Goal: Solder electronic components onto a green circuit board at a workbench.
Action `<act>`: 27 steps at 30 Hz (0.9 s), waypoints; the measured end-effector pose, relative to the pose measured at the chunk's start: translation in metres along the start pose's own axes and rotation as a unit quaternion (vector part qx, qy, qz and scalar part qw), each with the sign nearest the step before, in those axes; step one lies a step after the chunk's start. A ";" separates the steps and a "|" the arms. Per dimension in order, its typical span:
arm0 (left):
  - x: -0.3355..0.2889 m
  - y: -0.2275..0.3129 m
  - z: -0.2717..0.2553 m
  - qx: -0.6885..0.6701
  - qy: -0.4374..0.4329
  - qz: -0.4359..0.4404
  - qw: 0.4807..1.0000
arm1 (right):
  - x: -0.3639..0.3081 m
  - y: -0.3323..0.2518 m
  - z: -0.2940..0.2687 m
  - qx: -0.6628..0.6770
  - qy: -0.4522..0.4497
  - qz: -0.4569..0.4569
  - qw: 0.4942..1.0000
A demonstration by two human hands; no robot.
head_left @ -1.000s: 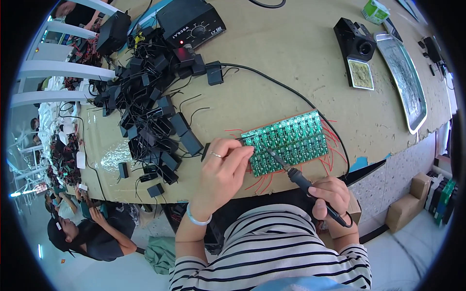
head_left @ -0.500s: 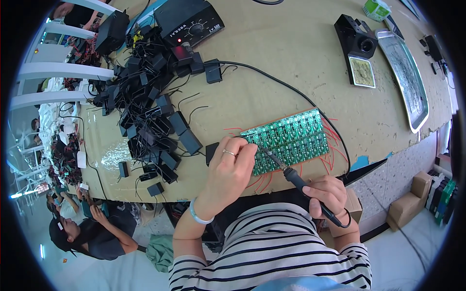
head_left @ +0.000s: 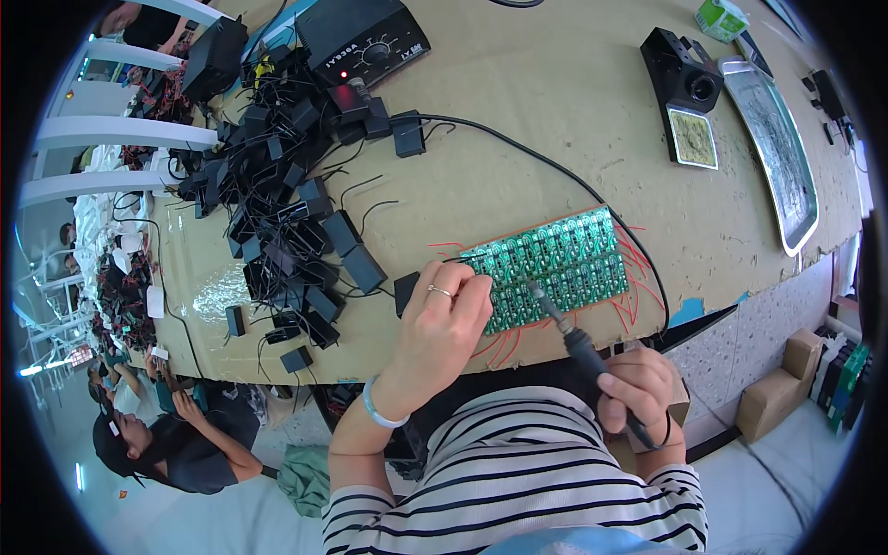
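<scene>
A green circuit board panel (head_left: 578,264) made of many small repeated boards lies on the table, red wires sticking out along its edges. My left hand (head_left: 442,314) is closed in a pinch at the panel's left end, on what looks like a thin black wire; the fingertips hide most of it. Beside that hand sits a small black box (head_left: 404,294), partly covered by my fingers. My right hand (head_left: 638,388) grips a soldering iron (head_left: 583,350) by its dark handle. The iron's metal tip points at the middle of the panel; whether it touches is hard to tell.
Black boxes with wires (head_left: 296,217) are heaped on the left. Behind them stands a soldering station (head_left: 365,46), its cable curving round the panel. At the right are an iron holder (head_left: 680,74) with a sponge (head_left: 692,139) and a metal tray (head_left: 772,153). Another person (head_left: 176,435) sits at far left.
The soldering iron has moved right and slightly down, its tip away from my left fingertips. My right hand shifted with it. The left hand stays almost where it was.
</scene>
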State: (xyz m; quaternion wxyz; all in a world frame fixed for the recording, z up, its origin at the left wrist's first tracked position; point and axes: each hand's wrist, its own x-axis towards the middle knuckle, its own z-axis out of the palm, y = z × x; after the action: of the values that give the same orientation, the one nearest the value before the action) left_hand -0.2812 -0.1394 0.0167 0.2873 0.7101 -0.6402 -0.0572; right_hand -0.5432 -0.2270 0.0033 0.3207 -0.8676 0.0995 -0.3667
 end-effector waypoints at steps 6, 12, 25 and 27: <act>0.003 0.002 -0.004 -0.001 -0.017 -0.001 1.000 | -0.003 -0.004 -0.003 -0.013 0.041 0.061 0.997; 0.003 0.004 -0.006 0.005 -0.024 -0.008 1.000 | -0.001 -0.005 -0.003 -0.003 0.034 0.064 0.997; 0.007 0.009 -0.017 0.046 -0.037 -0.010 0.998 | -0.001 0.002 0.001 -0.016 0.082 0.030 0.996; 0.014 0.011 -0.028 0.012 0.012 -0.048 0.999 | -0.002 0.001 0.000 -0.014 0.087 0.033 0.996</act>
State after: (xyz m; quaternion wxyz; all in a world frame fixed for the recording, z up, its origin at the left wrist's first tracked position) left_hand -0.2763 -0.1432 0.0490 0.2834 0.7439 -0.6027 -0.0544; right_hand -0.5447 -0.2267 0.0015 0.3109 -0.8330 0.1604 -0.4286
